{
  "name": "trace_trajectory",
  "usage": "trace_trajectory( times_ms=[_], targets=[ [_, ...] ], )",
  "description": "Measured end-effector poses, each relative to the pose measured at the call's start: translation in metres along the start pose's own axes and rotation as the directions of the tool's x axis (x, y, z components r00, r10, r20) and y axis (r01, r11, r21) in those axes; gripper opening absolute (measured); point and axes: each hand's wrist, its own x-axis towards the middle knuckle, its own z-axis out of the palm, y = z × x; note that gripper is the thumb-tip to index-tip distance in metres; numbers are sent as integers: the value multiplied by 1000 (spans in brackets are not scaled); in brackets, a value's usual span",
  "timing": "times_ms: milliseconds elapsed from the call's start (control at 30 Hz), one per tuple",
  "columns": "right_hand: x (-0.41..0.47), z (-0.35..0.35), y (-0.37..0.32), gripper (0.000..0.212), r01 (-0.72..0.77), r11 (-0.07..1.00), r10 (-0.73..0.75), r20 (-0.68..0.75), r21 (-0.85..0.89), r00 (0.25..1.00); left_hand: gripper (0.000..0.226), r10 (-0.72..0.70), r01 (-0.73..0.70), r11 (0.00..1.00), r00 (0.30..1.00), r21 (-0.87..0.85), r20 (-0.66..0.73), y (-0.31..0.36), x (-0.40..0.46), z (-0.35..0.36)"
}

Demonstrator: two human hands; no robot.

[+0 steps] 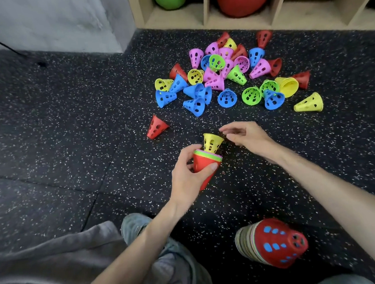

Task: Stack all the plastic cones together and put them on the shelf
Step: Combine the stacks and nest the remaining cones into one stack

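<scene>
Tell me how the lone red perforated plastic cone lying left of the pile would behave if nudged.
The red perforated plastic cone lies on its side, so it would probably roll in a curve round its narrow end. Thin, hole-riddled walls suggest it is light. The speckled rubber floor would likely grip it, so it rolls rather than slides.

The left hand (187, 175) grips a red-bottomed stack (206, 166), a yellow cone (212, 142) sitting in its mouth; the right hand (245, 135) hovers just beside, fingers loose.
</scene>
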Motion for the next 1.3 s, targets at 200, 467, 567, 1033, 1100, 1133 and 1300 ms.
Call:
trace_trajectory(
  times_ms=[200,467,567,1033,1100,1133,1300],
  targets=[
    [34,17,18,42,-83,978,104,101,-190,989,55,-107,108,993,994,49,-19,-30,7,-20],
    [50,54,31,38,-90,969,80,-50,-230,996,60,-136,140,987,989,77,-54,-55,15,-20],
    [48,51,25,43,-84,990,70,-117,-117,991,65,-168,169,983,985,65,-27,-54,13,-20],
    [19,54,-5,25,39,996,-57,223,84,973,72,-166,163,986,978,-35,-127,-58,8,-13],
    [17,57,-4,26,49,994,-72,262,94,963,72,-160,156,987,978,-36,-131,-57,8,-13],
    [16,59,-4,26,53,994,-78,279,97,957,71,-158,155,987,979,-33,-129,-57,7,-13],
    [11,64,-2,26,43,992,-84,348,122,934,70,-144,143,989,984,-24,-103,-53,2,-11]
  ],
)
